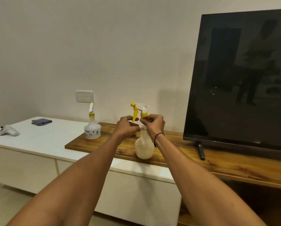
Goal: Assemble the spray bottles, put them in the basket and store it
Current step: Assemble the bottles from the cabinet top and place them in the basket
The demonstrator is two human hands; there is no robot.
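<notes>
A white and yellow spray head (140,110) is held above a milky white bottle (144,146) that stands on the wooden shelf (218,167). My right hand (153,126) pinches the head just under its yellow collar, directly over the bottle's neck, which it hides. My left hand (128,127) is closed beside it, fingertips at the yellow trigger's lower end. A second bottle (92,128), with its spray head fitted, stands on the shelf to the left. No basket is in view.
A large dark television (244,75) stands on the shelf at the right, its foot (201,151) close to the bottle. On the white cabinet (43,141) at the left lie a folded grey cloth (41,122) and a white controller (8,130). A wall socket (84,96) sits behind.
</notes>
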